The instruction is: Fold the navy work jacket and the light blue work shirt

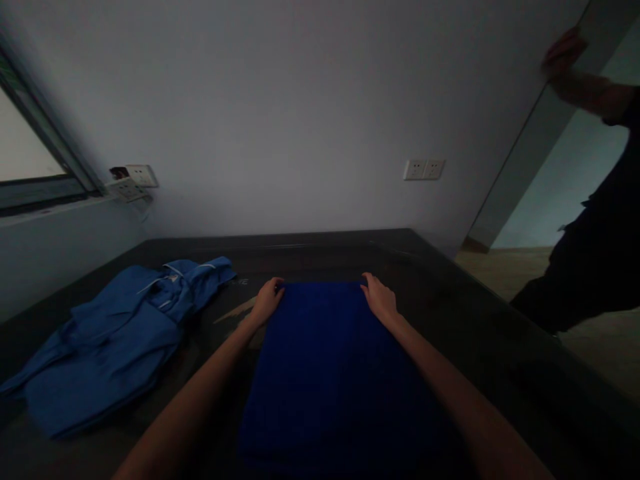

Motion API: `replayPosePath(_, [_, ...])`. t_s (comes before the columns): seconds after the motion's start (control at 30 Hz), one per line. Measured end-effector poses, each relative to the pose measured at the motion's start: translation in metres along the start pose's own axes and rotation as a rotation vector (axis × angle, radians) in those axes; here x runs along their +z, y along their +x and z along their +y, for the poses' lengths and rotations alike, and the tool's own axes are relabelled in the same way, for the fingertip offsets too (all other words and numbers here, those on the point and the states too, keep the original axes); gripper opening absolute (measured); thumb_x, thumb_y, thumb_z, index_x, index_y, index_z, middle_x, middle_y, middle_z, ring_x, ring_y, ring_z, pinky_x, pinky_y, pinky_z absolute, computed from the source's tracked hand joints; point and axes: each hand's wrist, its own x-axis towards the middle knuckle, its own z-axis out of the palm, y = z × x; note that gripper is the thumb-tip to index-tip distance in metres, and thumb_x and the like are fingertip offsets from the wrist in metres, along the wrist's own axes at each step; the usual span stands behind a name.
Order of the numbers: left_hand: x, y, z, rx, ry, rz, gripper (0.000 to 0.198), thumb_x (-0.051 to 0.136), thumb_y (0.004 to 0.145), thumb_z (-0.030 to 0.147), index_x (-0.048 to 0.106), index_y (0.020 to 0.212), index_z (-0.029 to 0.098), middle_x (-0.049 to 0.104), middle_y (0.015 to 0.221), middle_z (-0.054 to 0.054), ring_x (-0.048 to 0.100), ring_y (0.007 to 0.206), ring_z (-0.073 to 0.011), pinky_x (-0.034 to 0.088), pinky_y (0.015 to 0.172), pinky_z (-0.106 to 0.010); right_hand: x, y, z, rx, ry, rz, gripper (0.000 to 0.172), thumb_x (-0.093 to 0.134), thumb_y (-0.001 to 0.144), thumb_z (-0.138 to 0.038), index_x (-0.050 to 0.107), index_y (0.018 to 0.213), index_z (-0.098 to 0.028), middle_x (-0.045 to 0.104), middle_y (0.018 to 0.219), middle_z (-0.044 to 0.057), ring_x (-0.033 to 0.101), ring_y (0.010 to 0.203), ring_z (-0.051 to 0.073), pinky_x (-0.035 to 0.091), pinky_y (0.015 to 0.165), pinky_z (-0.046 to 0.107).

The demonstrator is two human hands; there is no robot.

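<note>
A deep blue piece of folded cloth (325,360) lies flat in front of me on a dark table, its near end fading into shadow. At its far left corner my left hand (269,300) is closed, fingers curled on the edge. My right hand (380,298) grips the far right corner in the same way. The far edge runs straight between both hands. To the left lies a lighter blue collared shirt (120,333) with white piping, loosely spread and wrinkled, apart from my hands.
The dark table (300,257) reaches a pale wall (280,120) with sockets (424,169). More sockets (141,175) and a window (30,147) are at left. Beyond the table's right edge stands a person (600,213) in dark clothes, one arm raised towards the wall's edge.
</note>
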Motion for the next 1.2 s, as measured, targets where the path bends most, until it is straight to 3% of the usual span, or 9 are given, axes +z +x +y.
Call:
replayPosePath(0.13, [-0.021,0.004,0.011,0.015,0.051,0.063,0.036,0.041,0.090,0.024,0.049,0.123,0.010,0.059,0.118,-0.016,0.056,0.112,-0.0241,0.043,0.096,-0.040,-0.024,0.002,0.016,0.021,0.020,0.103,0.037,0.035,0.095,-0.023,0.043,0.131,-0.021,0.057,0.123,0.012,0.062,0.101,0.025,0.049,0.079,0.037])
replayPosePath(0.23, [-0.024,-0.003,0.028,0.091,0.091,0.003,0.035,0.039,0.091,0.025,0.054,0.121,0.015,0.058,0.124,-0.012,0.051,0.120,-0.0229,0.037,0.104,-0.038,-0.032,-0.001,0.016,-0.124,0.102,0.132,0.039,0.031,0.095,-0.024,0.045,0.132,-0.019,0.056,0.125,0.013,0.056,0.111,0.023,0.045,0.091,0.037])
replayPosePath(0.33, [-0.007,-0.021,0.044,0.126,0.145,-0.103,0.038,0.045,0.089,0.028,0.056,0.123,0.015,0.054,0.134,-0.012,0.042,0.129,-0.0267,0.029,0.109,-0.043,-0.017,-0.012,0.003,-0.320,0.120,-0.002,0.046,0.029,0.096,-0.033,0.045,0.136,-0.016,0.050,0.136,0.014,0.046,0.126,0.023,0.037,0.104,0.039])
replayPosePath(0.5, [0.022,-0.045,0.045,0.066,0.205,-0.176,0.051,0.038,0.091,0.033,0.040,0.139,0.014,0.034,0.148,-0.015,0.024,0.140,-0.0296,0.018,0.112,-0.052,0.018,-0.030,-0.005,-0.387,0.043,-0.159,0.054,0.031,0.095,-0.045,0.042,0.140,-0.017,0.037,0.147,0.014,0.029,0.138,0.028,0.021,0.110,0.054])
replayPosePath(0.6, [0.026,-0.047,0.040,0.053,0.186,-0.172,0.052,0.037,0.092,0.035,0.038,0.141,0.017,0.031,0.150,-0.013,0.021,0.141,-0.0278,0.017,0.112,-0.052,0.024,-0.030,0.003,-0.417,-0.015,-0.192,0.057,0.025,0.096,-0.047,0.035,0.144,-0.018,0.030,0.151,0.013,0.022,0.141,0.026,0.016,0.111,0.056])
replayPosePath(0.77, [0.023,-0.042,0.042,0.029,0.081,-0.096,0.050,0.043,0.089,0.032,0.044,0.136,0.018,0.038,0.147,-0.013,0.027,0.139,-0.0275,0.021,0.112,-0.051,0.023,-0.027,0.009,-0.442,0.052,-0.156,0.056,0.029,0.095,-0.049,0.038,0.142,-0.020,0.033,0.149,0.012,0.026,0.139,0.025,0.016,0.112,0.055])
replayPosePath(0.97, [-0.010,-0.046,0.036,-0.087,-0.096,0.108,0.046,0.034,0.089,0.025,0.042,0.133,0.012,0.041,0.140,-0.017,0.035,0.134,-0.0241,0.031,0.109,-0.043,-0.003,-0.035,0.026,-0.271,0.496,0.090,0.044,0.043,0.089,-0.041,0.057,0.125,-0.019,0.052,0.136,0.014,0.042,0.130,0.025,0.029,0.108,0.048])
replayPosePath(1.1, [-0.047,-0.084,0.021,-0.149,-0.209,0.048,0.040,0.046,0.081,0.031,0.053,0.116,0.012,0.059,0.116,-0.016,0.060,0.105,-0.0260,0.051,0.087,-0.041,-0.041,-0.069,0.055,-0.170,0.589,0.112,0.033,0.046,0.085,-0.038,0.067,0.101,-0.019,0.068,0.107,0.011,0.062,0.100,0.024,0.046,0.090,0.042])
replayPosePath(1.2, [-0.073,-0.133,0.018,-0.187,-0.338,-0.066,0.040,0.050,0.079,0.043,0.057,0.106,0.014,0.068,0.088,-0.008,0.067,0.081,-0.0232,0.055,0.073,-0.037,-0.065,-0.112,0.075,-0.078,0.676,0.011,0.027,0.054,0.080,-0.042,0.068,0.088,-0.020,0.070,0.083,0.005,0.065,0.078,0.021,0.050,0.072,0.034])
